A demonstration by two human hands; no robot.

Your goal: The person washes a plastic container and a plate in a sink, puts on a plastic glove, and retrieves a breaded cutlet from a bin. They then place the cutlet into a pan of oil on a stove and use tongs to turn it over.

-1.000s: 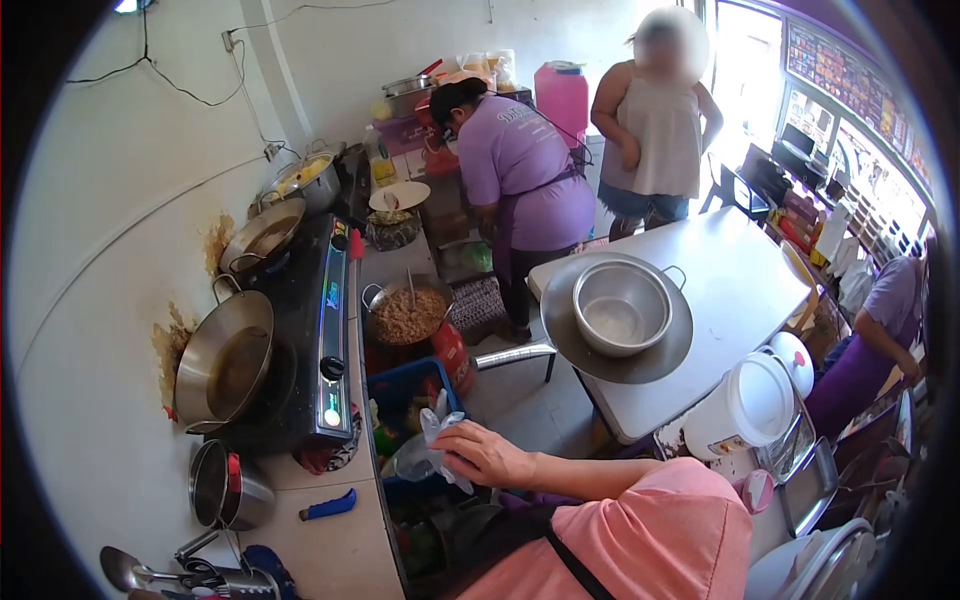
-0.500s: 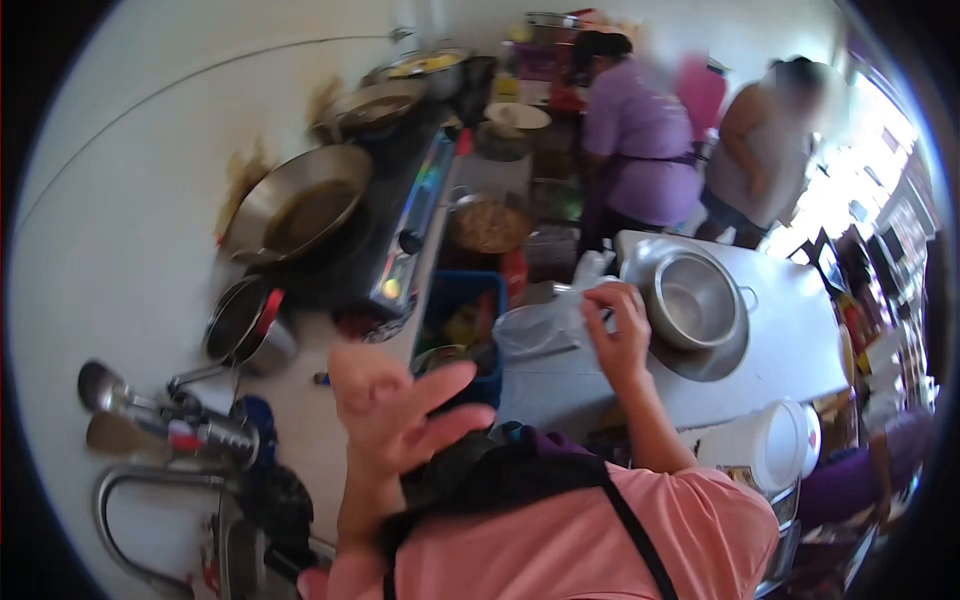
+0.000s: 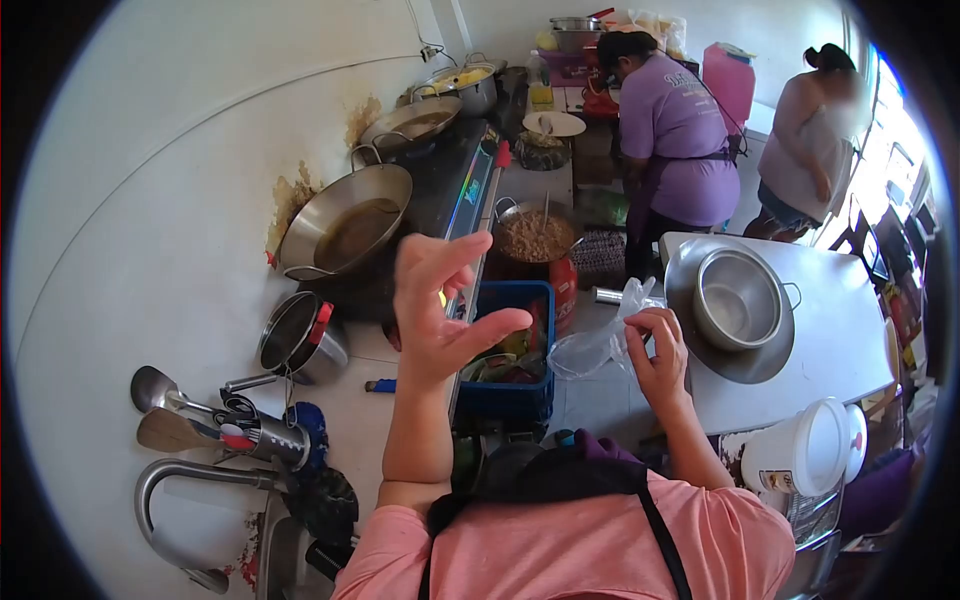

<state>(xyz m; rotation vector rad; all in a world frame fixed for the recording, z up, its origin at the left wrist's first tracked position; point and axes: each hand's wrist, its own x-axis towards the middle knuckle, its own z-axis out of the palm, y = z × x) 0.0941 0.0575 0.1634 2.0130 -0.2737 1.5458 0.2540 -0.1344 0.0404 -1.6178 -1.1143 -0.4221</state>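
Note:
My left hand (image 3: 440, 310) is raised in front of me and holds nothing. Its thumb and index finger are spread wide, and the other fingers curl in. My right hand (image 3: 657, 358) has its fingers bent and closed on a clear plastic bag (image 3: 588, 350), which hangs out to the left. Right beside that hand, a metal pot (image 3: 738, 305) stands in a wide metal bowl (image 3: 765, 365) on a white table (image 3: 840, 300). Below and between the hands is a blue bin (image 3: 548, 395) with food scraps or vegetables in it.
Along the left wall, large woks (image 3: 345, 225) sit on the stove (image 3: 330, 295). A pot (image 3: 310, 350), a utensil holder (image 3: 275, 440) and a faucet (image 3: 190, 470) line the left. A pan of food (image 3: 535, 238) is ahead. Two people stand beyond the table; a white bucket (image 3: 800, 450) is at right.
My left hand has risen and moved forward, with its thumb and index finger now spread apart. My right hand stays at the plastic bag. The whole view has shifted and become sharper.

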